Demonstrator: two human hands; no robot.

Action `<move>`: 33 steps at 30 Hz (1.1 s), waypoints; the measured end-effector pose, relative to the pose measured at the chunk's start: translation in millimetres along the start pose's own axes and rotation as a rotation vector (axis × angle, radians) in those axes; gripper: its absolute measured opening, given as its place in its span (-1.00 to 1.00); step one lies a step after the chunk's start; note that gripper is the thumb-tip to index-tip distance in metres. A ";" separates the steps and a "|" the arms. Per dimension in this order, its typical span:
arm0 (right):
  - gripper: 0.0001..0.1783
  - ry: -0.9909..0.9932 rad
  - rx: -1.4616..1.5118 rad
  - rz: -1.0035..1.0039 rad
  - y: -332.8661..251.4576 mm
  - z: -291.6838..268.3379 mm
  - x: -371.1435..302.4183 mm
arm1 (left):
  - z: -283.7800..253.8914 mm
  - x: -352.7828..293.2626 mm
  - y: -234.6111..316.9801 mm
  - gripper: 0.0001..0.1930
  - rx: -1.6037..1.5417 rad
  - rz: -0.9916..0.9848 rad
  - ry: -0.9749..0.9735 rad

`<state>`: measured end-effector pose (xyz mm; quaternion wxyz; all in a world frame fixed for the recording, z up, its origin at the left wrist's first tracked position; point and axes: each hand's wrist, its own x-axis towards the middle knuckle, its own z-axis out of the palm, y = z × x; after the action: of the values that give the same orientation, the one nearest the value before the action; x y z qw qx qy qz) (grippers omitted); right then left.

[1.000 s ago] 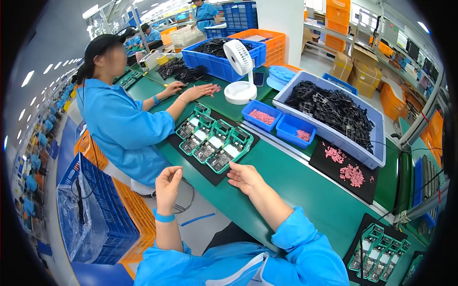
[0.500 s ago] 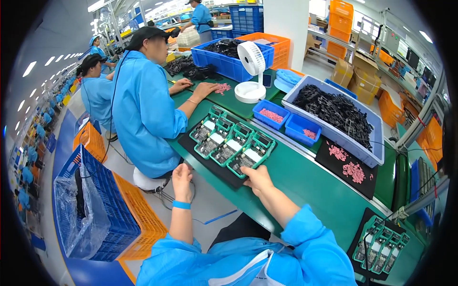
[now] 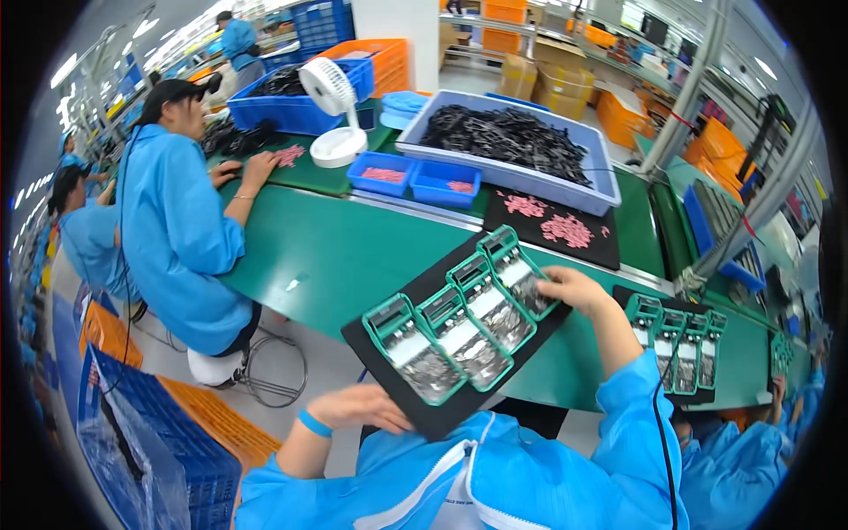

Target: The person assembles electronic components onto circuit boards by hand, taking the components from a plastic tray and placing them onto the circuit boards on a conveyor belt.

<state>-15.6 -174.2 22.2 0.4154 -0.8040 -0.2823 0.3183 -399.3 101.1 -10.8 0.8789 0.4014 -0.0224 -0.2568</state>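
A black board (image 3: 367, 340) carries a row of several green frames (image 3: 468, 311) with silvery, clear-looking parts in them. It is tilted above the near table edge, in front of my body. My right hand (image 3: 576, 290) grips its right end, with fingertips over the last green frame and the rest of the grip hidden. My left hand (image 3: 360, 408) is at the board's near left corner, fingers stretched out along its edge; whether they bear any weight I cannot tell.
On the green table (image 3: 291, 231), a similar board with frames (image 3: 678, 340) lies to the right. Farther back are two small blue bins (image 3: 415, 181), a large bin of black parts (image 3: 512, 146), pink pieces (image 3: 565, 230) and a white fan (image 3: 336, 115). A co-worker (image 3: 177, 212) sits left; blue crates (image 3: 177, 459) stand nearby.
The black board with its green frames has come off the table to the right and toward me, turning as it moved. My left hand has come to its near corner. The view has swung right.
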 end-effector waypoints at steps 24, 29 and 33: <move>-0.89 0.836 -0.611 -0.206 18.2 -27.0 69.6 | 115.4 39.8 159.6 -0.72 1.178 0.011 -0.094; -0.90 0.846 -0.630 -0.156 23.5 -27.3 70.6 | 131.6 109.7 239.8 -0.83 1.450 0.317 -0.226; -0.89 0.853 -0.571 -0.128 27.5 -30.5 60.9 | 94.4 248.8 253.8 -0.88 1.635 0.404 0.037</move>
<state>51.2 -159.0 -4.2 0.2761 -0.9247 -0.2124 -0.1536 -96.8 57.4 193.5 0.3408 0.9040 -0.2581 0.0091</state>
